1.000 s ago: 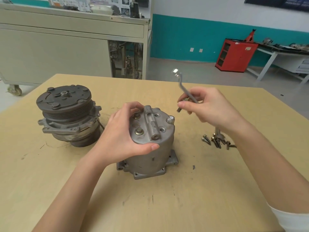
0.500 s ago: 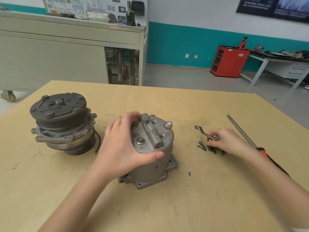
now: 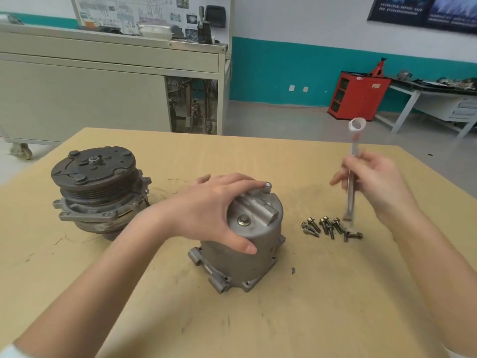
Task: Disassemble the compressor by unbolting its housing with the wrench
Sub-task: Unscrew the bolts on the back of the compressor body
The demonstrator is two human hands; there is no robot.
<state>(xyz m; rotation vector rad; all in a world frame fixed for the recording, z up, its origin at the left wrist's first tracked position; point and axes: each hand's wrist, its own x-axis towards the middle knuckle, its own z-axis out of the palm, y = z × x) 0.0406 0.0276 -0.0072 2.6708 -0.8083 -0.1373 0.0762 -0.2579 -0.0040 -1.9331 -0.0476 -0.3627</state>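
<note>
No wording can be read here. The white chart board (image 3: 134, 11) behind the grey cabinet carries diagrams and rows of fine print, all too small to make out. The dark poster (image 3: 423, 9) on the wall at upper right has a few pale lines of text, blurred beyond reading. The red cabinet (image 3: 358, 99) bears a small white sticker (image 3: 375, 86) whose marks cannot be told.

Wrench (image 3: 350, 192) smeared by motion blur, lower tip not resolved. Housing (image 3: 240, 257) top face masked from 9 to 12 o'clock by left hand (image 3: 206, 210). Bolts (image 3: 326, 226) overlapped, count not readable.
</note>
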